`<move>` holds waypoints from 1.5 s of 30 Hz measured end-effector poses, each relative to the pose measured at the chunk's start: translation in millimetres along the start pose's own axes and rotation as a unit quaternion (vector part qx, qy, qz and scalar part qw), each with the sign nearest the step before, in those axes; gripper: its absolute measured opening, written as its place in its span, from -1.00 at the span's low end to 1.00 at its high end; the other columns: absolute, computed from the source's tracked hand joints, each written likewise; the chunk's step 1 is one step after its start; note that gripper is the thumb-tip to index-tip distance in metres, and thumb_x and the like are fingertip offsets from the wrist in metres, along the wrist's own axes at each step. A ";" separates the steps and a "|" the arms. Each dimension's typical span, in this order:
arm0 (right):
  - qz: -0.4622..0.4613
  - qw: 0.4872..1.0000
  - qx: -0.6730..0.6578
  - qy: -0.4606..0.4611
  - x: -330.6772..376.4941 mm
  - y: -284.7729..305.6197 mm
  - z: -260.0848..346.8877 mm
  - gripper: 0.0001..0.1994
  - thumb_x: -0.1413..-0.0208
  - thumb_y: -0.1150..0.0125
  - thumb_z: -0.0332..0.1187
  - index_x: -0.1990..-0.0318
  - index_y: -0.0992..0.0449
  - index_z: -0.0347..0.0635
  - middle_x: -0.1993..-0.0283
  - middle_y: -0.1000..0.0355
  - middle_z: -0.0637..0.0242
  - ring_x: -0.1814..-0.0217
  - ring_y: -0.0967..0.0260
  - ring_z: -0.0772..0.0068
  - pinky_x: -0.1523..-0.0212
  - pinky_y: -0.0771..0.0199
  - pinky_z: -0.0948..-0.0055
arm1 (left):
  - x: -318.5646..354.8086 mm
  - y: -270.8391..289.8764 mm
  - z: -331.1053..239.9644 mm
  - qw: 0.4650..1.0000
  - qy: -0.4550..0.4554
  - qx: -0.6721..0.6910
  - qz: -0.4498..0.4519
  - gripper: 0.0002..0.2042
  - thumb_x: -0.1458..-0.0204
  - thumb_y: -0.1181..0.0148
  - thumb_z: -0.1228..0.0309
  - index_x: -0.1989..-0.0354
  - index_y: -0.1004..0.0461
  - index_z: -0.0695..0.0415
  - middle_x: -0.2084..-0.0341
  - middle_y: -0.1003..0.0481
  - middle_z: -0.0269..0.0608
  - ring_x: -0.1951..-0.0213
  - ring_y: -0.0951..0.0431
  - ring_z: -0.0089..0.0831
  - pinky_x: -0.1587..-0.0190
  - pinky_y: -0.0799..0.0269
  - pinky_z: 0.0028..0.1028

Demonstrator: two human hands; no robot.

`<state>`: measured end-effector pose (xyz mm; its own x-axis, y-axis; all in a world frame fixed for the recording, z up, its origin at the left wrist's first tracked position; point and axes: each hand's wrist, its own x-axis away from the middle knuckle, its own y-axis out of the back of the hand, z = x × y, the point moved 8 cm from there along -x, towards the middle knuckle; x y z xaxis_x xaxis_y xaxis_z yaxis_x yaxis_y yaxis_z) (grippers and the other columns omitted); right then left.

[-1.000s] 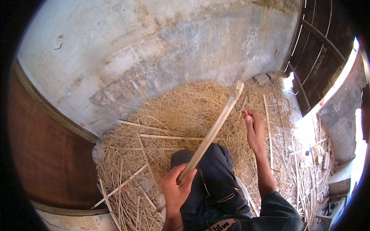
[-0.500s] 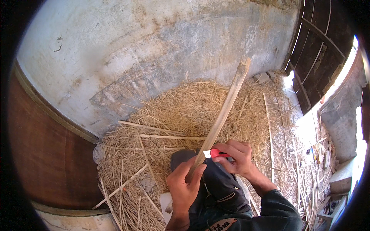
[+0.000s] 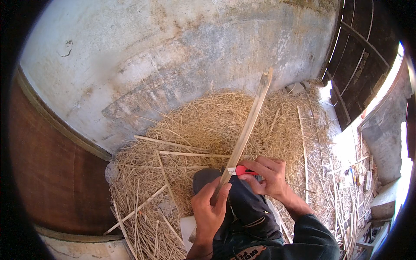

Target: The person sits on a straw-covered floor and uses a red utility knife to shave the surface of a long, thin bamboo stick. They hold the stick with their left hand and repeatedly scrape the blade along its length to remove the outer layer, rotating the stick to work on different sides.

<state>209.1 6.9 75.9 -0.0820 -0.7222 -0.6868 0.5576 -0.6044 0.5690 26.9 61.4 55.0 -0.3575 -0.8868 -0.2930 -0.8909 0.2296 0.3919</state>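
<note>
The left hand (image 3: 210,212) holds the low end of a long bamboo strip (image 3: 247,132) that leans up over the straw pile (image 3: 203,125). The right hand (image 3: 266,177) grips a red knife (image 3: 243,170), its blade touching the strip just above the left hand.
</note>
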 end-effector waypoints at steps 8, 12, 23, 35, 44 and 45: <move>-0.003 0.999 0.030 -0.016 0.1 5.4 -2.6 -0.74 -0.05 -0.56 -0.24 0.12 -0.75 -0.06 0.43 -0.57 0.38 0.49 -0.57 0.33 0.50 -0.53 0.37 | 1.2 -0.6 3.6 1.000 0.010 -0.009 0.006 -0.76 -0.27 -0.38 0.37 0.05 -0.65 0.31 0.51 -0.55 -0.14 0.58 -0.44 -0.50 0.52 -0.31 -0.45; -0.163 0.979 0.049 -0.113 -4.1 38.2 -54.5 -0.83 -0.13 -0.49 -0.36 0.16 -0.76 -0.18 0.43 -0.60 0.22 0.44 -0.59 0.31 0.42 -0.53 0.39 | 16.3 -3.8 15.2 0.999 0.033 -0.021 0.032 -0.76 -0.26 -0.38 0.38 0.05 -0.65 0.32 0.46 -0.61 -0.08 0.52 -0.55 -0.47 0.47 -0.40 -0.48; -0.156 0.976 0.061 -0.137 -0.3 52.2 -94.4 -0.77 -0.13 -0.49 -0.39 0.09 -0.72 -0.25 0.33 -0.64 0.12 0.36 -0.61 0.25 0.34 -0.53 0.39 | 26.7 -4.2 47.2 0.988 0.093 0.030 0.116 -0.74 -0.26 -0.40 0.30 0.08 -0.65 0.27 0.50 -0.61 -0.19 0.50 -0.54 -0.59 0.43 -0.41 -0.51; -0.127 0.987 0.061 -0.081 -9.6 51.5 -74.2 -0.75 -0.09 -0.52 -0.37 0.10 -0.73 -0.23 0.36 -0.61 0.17 0.41 -0.58 0.28 0.38 -0.51 0.38 | 24.2 -8.3 42.9 0.996 0.056 0.035 0.066 -0.69 -0.26 -0.40 0.31 -0.05 -0.68 0.25 0.60 -0.50 -0.23 0.57 -0.35 -0.67 0.52 -0.25 -0.49; -0.238 0.913 0.142 -0.300 -1.0 123.5 -191.0 -0.65 -0.32 -0.35 -0.13 -0.02 -0.72 -0.23 0.50 -0.56 0.21 0.54 -0.44 0.37 0.44 -0.38 0.38 | 53.7 -7.4 55.3 0.990 0.080 0.050 0.103 -0.68 -0.23 -0.43 0.31 -0.03 -0.68 0.29 0.57 -0.56 -0.19 0.56 -0.40 -0.65 0.49 -0.34 -0.50; -0.197 0.913 0.156 -0.320 -0.5 119.2 -194.4 -0.63 -0.32 -0.34 -0.09 -0.02 -0.72 -0.22 0.49 -0.58 0.20 0.52 -0.46 0.34 0.43 -0.41 0.34 | 53.7 -6.8 55.3 0.989 0.094 0.053 0.103 -0.69 -0.23 -0.43 0.31 -0.02 -0.68 0.29 0.58 -0.54 -0.23 0.55 -0.40 -0.64 0.49 -0.34 -0.51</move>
<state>436.3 0.7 56.2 -0.7474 -0.4168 -0.5174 0.1263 -0.8537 0.5053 -1.7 34.5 -11.6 -0.4847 -0.8736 -0.0447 -0.8328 0.4452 0.3291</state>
